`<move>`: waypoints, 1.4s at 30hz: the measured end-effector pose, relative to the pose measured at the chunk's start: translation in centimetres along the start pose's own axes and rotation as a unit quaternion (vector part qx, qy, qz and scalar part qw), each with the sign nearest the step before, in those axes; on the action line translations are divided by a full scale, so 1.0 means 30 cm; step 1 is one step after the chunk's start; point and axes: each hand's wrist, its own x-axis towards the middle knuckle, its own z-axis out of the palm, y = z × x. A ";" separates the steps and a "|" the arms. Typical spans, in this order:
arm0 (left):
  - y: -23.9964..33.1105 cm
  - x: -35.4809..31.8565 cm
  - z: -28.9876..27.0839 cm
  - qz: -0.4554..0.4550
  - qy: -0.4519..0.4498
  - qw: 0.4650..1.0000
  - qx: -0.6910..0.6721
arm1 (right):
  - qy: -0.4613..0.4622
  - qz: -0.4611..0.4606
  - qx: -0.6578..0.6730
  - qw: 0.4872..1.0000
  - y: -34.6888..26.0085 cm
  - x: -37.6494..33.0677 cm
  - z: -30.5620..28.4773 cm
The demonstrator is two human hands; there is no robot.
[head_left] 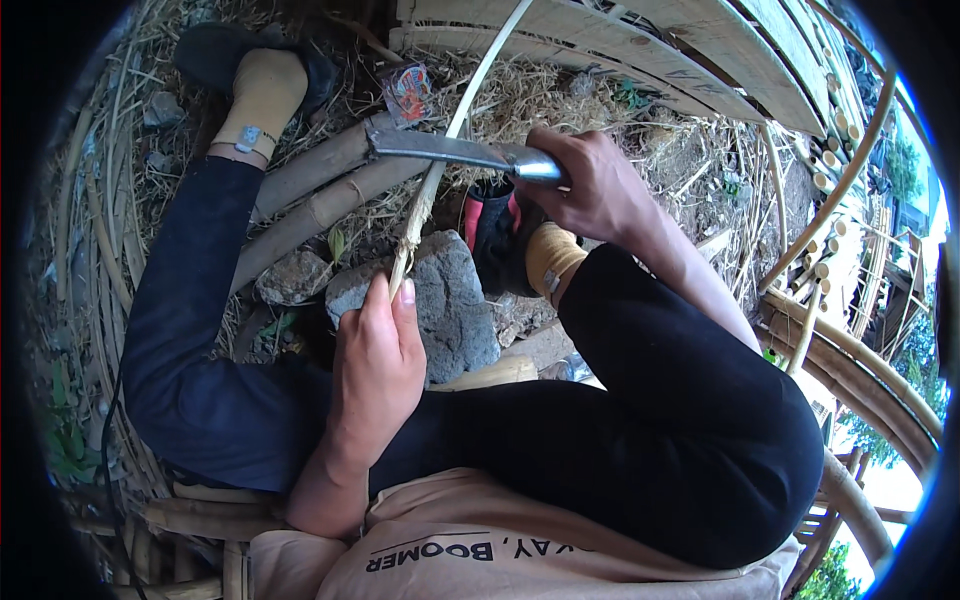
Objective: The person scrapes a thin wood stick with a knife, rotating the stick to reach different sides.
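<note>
Left hand (378, 360) grips bamboo strip (470, 95) — right hand (590, 185) clasps knife (450, 150).

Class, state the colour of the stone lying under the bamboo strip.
Grey, with a rough speckled surface: the stone shows best in the head view, below the bamboo strip.

My right hand (590, 185) grips a knife (455, 152) of dull grey metal with a shinier steel handle. My left hand (378, 365) holds a pale, fibrous bamboo strip (440, 165) against a rough, pitted grey stone (450, 300). Dry matt straw (530, 95) lies around.
</note>
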 end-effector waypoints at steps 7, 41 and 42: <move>0.010 -0.003 -0.015 0.003 -0.011 1.000 0.006 | 0.021 0.027 -0.041 0.999 0.009 -0.011 0.007; 0.063 -0.014 -0.003 -0.018 -0.025 0.990 0.136 | 0.023 0.048 -0.144 0.988 -0.056 0.032 -0.055; 0.061 -0.015 -0.001 -0.014 -0.025 0.990 0.137 | 0.026 0.052 -0.143 0.988 -0.057 0.030 -0.058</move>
